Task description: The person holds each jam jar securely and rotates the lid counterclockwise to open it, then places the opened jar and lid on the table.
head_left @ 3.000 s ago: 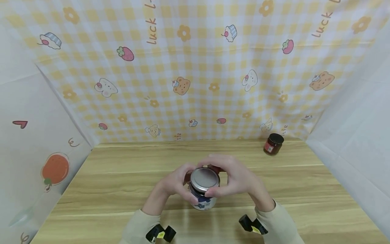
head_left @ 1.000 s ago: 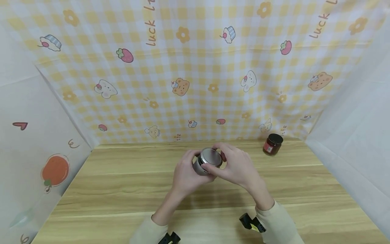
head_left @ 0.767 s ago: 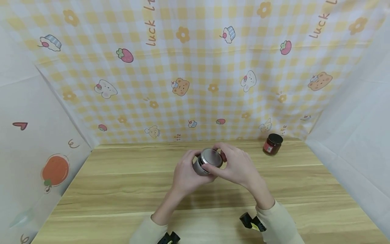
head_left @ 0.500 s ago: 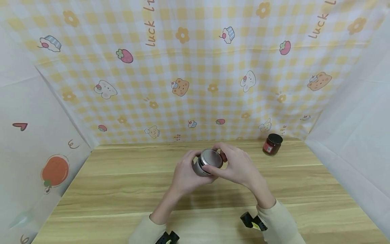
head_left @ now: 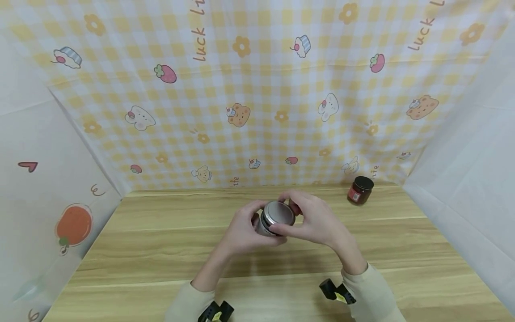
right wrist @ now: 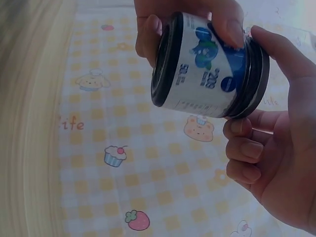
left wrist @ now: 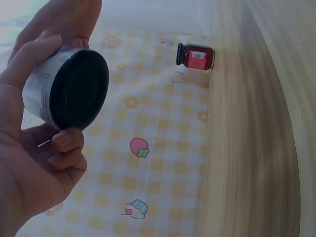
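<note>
A jam jar with a white and blue label showing blueberries is held above the table in both hands. Its round silver lid faces up toward the head camera, and the jar leans a little. My left hand grips the jar's body, thumb on the near side and fingers on the far side. Pinched between thumb and fingers of my right hand is the lid's rim. The left wrist view shows the jar's dark base off the table. Whether the lid is loose cannot be seen.
A smaller dark red jar with a black lid and red label stands at the table's back right. The wooden table meets a yellow checked cloth behind. White sheets hang at both sides.
Since three seconds ago the jar has risen off the table and moved away from me. In the last half second it has come slightly back, and my left fingers have shifted on its body.
</note>
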Available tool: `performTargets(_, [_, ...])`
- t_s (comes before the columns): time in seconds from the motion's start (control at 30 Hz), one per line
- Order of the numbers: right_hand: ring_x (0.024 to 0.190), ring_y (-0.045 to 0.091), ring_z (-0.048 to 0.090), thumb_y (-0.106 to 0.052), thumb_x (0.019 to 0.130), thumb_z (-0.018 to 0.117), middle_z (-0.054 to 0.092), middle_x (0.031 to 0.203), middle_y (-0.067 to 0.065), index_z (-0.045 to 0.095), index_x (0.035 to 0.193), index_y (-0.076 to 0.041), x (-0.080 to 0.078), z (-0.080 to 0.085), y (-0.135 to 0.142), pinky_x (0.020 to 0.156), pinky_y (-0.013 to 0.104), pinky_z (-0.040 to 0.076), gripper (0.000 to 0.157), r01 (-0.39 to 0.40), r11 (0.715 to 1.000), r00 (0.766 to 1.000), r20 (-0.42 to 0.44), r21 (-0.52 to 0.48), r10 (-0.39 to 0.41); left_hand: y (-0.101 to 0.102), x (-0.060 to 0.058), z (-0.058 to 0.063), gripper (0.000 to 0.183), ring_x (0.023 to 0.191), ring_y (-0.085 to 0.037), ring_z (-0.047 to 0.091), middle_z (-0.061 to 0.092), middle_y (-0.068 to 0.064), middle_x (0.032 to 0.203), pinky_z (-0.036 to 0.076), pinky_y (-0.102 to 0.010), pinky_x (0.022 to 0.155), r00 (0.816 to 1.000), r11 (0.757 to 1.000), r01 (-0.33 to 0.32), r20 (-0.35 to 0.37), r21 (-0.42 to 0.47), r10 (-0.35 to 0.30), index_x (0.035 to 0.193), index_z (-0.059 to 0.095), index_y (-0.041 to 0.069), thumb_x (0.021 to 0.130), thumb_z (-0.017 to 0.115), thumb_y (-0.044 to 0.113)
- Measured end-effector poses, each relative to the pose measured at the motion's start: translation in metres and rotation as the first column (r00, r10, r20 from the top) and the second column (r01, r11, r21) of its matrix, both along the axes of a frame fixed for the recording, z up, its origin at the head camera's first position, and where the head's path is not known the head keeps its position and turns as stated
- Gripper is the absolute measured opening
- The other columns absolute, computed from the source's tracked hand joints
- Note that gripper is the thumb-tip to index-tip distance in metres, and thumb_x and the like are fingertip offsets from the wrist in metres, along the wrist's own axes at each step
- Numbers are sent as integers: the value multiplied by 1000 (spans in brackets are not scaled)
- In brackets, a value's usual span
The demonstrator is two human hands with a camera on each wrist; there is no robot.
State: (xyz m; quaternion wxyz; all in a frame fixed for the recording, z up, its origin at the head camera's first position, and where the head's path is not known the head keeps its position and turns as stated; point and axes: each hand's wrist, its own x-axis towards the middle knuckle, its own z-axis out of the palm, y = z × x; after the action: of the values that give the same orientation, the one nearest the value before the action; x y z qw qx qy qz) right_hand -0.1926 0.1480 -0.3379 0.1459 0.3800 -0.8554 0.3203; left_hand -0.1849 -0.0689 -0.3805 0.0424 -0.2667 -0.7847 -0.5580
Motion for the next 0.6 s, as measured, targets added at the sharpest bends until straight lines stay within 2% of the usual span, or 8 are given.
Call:
performTargets(0.2, [73,7,54,-39,83,83,57,84,-13,63,120,-15,0,-1,1,65,25,48,48,-54,998,998,13,-14,55,-5,-4,-3,53,81,-21,67,70,-1,106,56,-33,74,985,985,151,76,88,-158,120,68,18,72,91,19])
performTargets(0.6, [71,6,50,-35,83,84,55,84,-11,62,122,-15,-1,0,2,61,24,45,49,-98,994,995,16,-48,99,-8,-9,-5,57,90,-25,69,69,-7,111,58,-36,78,951,943,288,68,169,-303,126,66,11,74,88,6])
